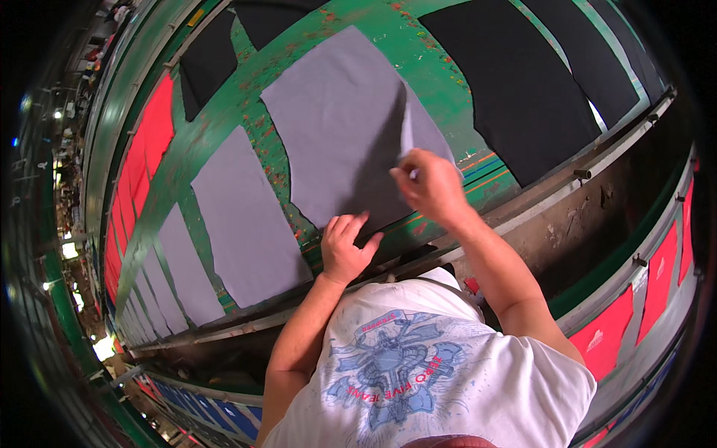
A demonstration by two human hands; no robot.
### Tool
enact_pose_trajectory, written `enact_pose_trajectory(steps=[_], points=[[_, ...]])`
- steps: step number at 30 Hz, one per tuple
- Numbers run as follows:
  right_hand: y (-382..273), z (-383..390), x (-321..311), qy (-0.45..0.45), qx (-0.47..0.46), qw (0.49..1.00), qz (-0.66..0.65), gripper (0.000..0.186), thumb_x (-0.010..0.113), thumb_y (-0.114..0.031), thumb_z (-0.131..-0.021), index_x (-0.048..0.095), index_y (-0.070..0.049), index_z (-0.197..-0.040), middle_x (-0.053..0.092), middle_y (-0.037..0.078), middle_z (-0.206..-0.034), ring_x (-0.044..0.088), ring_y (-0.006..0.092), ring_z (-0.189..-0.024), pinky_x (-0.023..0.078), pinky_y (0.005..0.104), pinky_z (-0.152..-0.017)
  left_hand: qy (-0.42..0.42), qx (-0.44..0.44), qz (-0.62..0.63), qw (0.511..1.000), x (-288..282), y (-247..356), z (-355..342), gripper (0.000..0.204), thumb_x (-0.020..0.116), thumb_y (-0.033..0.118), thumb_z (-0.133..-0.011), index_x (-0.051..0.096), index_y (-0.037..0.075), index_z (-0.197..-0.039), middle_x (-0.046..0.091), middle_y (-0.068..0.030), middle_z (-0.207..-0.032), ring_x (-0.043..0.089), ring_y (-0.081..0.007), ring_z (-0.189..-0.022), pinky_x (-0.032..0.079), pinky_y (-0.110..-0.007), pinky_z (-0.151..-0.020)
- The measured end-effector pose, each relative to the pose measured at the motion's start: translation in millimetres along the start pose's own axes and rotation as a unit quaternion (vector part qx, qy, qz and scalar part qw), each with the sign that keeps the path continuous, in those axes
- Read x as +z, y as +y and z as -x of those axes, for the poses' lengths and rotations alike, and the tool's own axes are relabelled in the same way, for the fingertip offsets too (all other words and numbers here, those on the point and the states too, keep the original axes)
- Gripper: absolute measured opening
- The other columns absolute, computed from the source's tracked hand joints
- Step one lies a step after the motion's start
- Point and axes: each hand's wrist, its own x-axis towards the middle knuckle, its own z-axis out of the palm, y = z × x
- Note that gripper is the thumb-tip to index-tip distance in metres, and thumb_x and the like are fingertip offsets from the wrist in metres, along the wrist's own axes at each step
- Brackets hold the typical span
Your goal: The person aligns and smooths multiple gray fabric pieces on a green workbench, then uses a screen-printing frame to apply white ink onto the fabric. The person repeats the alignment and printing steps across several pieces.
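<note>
A grey fabric panel [336,112] lies on the green table in front of me. Its right part is lifted into a raised fold that runs down to my right hand [433,187], whose fingers are closed in a pinch on the cloth. My left hand [348,246] rests on the panel's near edge, with thumb and fingers apart and pressing lightly down. To the left of this panel lies a second grey panel [246,220], flat and untouched by either hand.
Several narrower grey pieces [187,261] continue leftward along the green table [441,89]. Black panels [523,89] lie to the right, more black cloth [209,63] at the far side. Red pieces [153,123] line the far left edge. A metal rail [545,198] borders the near side; behind me red printed pieces [605,336] lie on another table.
</note>
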Motion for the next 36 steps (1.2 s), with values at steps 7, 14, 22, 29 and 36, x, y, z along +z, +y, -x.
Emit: enact_pose_trajectory(steps=[7, 14, 22, 29, 36], points=[[-19, -13, 42, -0.061, -0.097, 0.992, -0.056, 0.014, 0.083, -0.013, -0.091, 0.076, -0.005, -0.101, 0.075, 0.014, -0.095, 0.075, 0.0384, -0.086, 0.06, 0.0483, -0.075, 0.045, -0.334, 0.538, 0.772, 19, 14, -60, 0.058, 0.073, -0.002, -0.103, 0.051, -0.004, -0.157, 0.072, -0.015, -0.136, 0.074, -0.0226, -0.121, 0.065, -0.039, -0.103], [35, 6, -11, 0.046, -0.156, 0.983, 0.083, 0.011, 0.084, -0.007, -0.086, 0.075, -0.008, -0.092, 0.072, 0.012, -0.091, 0.074, 0.0359, -0.083, 0.062, 0.0462, -0.071, 0.03, -0.435, 0.586, 0.683, 36, -20, -63, 0.039, 0.069, 0.005, -0.109, 0.061, 0.0, -0.147, 0.076, -0.0082, -0.12, 0.074, -0.0151, -0.096, 0.068, -0.036, -0.081], [70, 13, -73, 0.037, 0.035, 0.97, 0.239, 0.019, 0.087, -0.023, -0.09, 0.077, -0.007, -0.089, 0.073, 0.01, -0.089, 0.074, 0.0339, -0.079, 0.059, 0.0443, -0.07, 0.042, -0.441, 0.583, 0.681, 39, -24, -64, 0.009, 0.07, 0.015, -0.11, 0.07, 0.006, -0.109, 0.074, -0.005, -0.095, 0.073, -0.0164, -0.079, 0.068, -0.039, -0.07], [61, 8, -59, -0.035, 0.062, 0.975, 0.21, 0.023, 0.087, -0.021, -0.092, 0.073, -0.004, -0.087, 0.075, 0.011, -0.089, 0.073, 0.0305, -0.075, 0.059, 0.0414, -0.069, 0.041, -0.444, 0.596, 0.668, 36, -24, -66, 0.013, 0.069, 0.018, -0.111, 0.068, 0.007, -0.104, 0.073, -0.0054, -0.094, 0.072, -0.0163, -0.077, 0.067, -0.04, -0.07], [58, -1, -64, -0.028, 0.218, 0.972, -0.081, 0.014, 0.085, -0.005, -0.091, 0.071, 0.0, -0.091, 0.075, 0.012, -0.083, 0.072, 0.0194, -0.073, 0.057, 0.0339, -0.071, 0.062, -0.461, 0.61, 0.641, 34, -23, -67, 0.008, 0.069, 0.007, -0.108, 0.067, 0.007, -0.116, 0.075, -0.0063, -0.108, 0.076, -0.0196, -0.094, 0.067, -0.044, -0.085]])
